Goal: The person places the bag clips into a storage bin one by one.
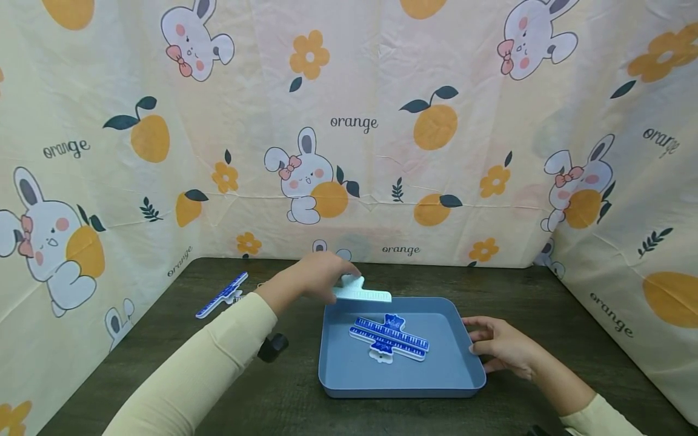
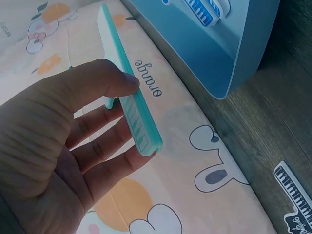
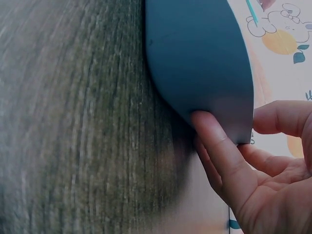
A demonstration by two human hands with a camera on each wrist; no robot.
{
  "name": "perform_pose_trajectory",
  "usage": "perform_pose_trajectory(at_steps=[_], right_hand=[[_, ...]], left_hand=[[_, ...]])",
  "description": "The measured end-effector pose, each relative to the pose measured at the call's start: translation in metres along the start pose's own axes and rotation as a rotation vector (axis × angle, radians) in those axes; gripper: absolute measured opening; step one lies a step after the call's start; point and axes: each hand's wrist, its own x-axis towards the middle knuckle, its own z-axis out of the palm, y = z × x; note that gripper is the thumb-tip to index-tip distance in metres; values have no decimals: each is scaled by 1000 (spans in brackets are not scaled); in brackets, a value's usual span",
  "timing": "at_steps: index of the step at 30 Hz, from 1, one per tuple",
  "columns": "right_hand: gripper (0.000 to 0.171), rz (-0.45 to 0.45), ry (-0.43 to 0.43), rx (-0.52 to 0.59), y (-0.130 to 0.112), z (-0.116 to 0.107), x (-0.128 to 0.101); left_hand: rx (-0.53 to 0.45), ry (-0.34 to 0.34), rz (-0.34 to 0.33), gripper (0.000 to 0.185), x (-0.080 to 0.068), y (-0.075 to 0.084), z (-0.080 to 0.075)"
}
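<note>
I see my left hand (image 1: 322,275) pinching a long, pale teal plastic clip shaped like a ruler (image 1: 362,293), thumb on one face and fingers (image 2: 105,146) on the other. In the head view its long axis runs almost level from left to right, the free end pointing right and sticking out over the far left corner of the shallow blue plastic tray (image 1: 340,375). The grip sits at the clip's left end, so most of its length reaches out beyond my fingertips, held in the air above the tray. Inside the tray lies a blue and white ruler-shaped clip (image 1: 389,339), slanting down to the right. My right hand (image 1: 504,348) rests at the tray's right rim with thumb and fingers touching the wall, loosely spread and not clenched. Another blue ruler-shaped clip (image 1: 222,295) lies on the dark wood-grain table (image 1: 545,297) well to the left, near the back corner. A cream cloth printed with rabbits, oranges and flowers (image 1: 382,121) walls the table in on three sides.
</note>
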Motion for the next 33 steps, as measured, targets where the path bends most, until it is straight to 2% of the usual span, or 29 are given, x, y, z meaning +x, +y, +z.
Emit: perform_pose_trajectory(at_steps=[11, 33], right_hand=[[72, -1, 1, -9, 0, 0, 0], [72, -6, -10, -3, -1, 0, -2]], left_hand=[[-2, -27, 46, 59, 5, 14, 1], [86, -114, 117, 61, 15, 39, 4]])
